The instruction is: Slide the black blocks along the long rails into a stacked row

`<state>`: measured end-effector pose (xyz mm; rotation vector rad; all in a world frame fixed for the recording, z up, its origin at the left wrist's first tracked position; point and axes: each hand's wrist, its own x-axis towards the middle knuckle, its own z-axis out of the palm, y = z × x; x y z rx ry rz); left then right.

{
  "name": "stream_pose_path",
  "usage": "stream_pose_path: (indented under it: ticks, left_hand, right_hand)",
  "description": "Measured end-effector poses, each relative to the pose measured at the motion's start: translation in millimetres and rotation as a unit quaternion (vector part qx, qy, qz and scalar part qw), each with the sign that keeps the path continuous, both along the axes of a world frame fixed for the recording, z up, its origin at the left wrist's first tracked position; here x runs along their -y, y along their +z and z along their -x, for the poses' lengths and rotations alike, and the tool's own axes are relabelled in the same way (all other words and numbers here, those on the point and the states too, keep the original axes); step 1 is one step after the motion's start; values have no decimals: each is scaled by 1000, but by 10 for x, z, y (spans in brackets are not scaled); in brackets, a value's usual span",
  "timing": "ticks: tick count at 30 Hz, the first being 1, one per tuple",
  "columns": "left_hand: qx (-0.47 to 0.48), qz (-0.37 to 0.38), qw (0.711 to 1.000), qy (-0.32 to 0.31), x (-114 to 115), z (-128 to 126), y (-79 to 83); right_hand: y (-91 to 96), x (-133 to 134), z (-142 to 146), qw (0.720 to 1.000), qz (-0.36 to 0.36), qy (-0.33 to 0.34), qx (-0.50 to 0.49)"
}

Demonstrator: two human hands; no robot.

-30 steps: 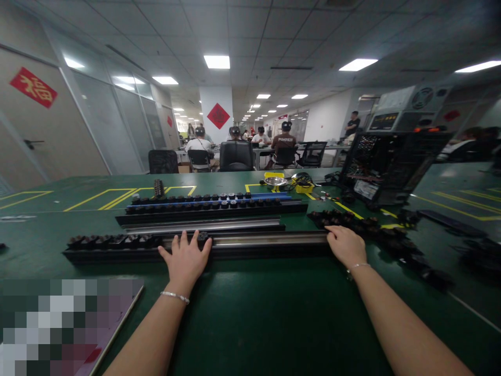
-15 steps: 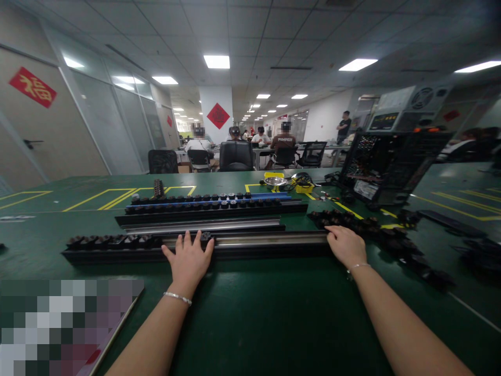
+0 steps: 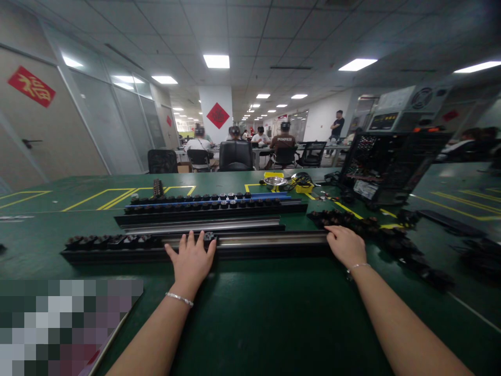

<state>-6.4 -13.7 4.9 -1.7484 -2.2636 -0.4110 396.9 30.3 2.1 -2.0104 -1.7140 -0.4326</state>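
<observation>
A long black rail (image 3: 270, 244) with a metal channel lies across the green table in front of me. Several small black parts (image 3: 109, 241) sit in a row on its left stretch. My left hand (image 3: 191, 259) lies flat on the rail's middle, fingers spread and stretched out, fingertips by one black part. My right hand (image 3: 346, 245) rests at the rail's right end, fingers curled over it and pressing against it.
Two more rails (image 3: 211, 206) loaded with black parts lie farther back. A loose pile of black parts (image 3: 376, 230) lies right of my right hand. An open computer case (image 3: 387, 164) stands at right. A blurred flat item (image 3: 66, 324) lies bottom left. People sit at desks beyond.
My left hand has slid slightly right along the rail. My right hand has stayed at the rail's end. A person in the background has walked left.
</observation>
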Motion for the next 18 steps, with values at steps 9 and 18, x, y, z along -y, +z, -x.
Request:
stream_pose_path:
  ticks: [9, 18]
  left_hand:
    - [-4, -1, 1000, -9, 9, -31, 0]
    - [-27, -15, 999, -31, 21, -34, -3]
  right_hand:
    - [0, -1, -3, 1000, -2, 1, 1]
    - [5, -7, -20, 1000, 9, 1, -6]
